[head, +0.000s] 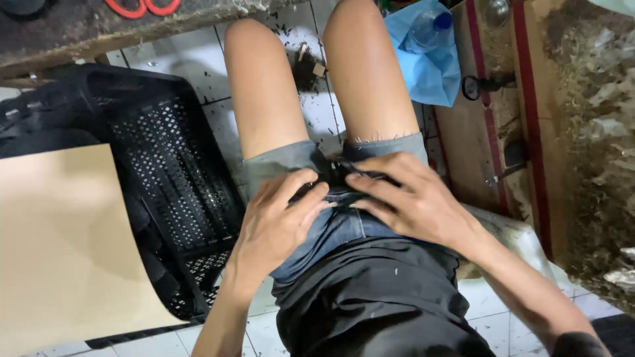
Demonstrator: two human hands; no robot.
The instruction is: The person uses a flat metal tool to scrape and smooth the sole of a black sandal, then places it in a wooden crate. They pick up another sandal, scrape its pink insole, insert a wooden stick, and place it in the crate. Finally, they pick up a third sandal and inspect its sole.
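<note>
A black perforated crate (pixel 169 192) fills the left of the frame, with a tan board (pixel 63 244) lying over its lower left part. A blue plastic bag (pixel 426 56) holding a bottle sits at upper right on the tiled floor (pixel 192 56). At centre, the left hand (pixel 278 221) and right hand (pixel 413 198) rest on the denim shorts (pixel 331 221), fingers curled onto the dark fold between them; how firm either grip is, I cannot tell.
</note>
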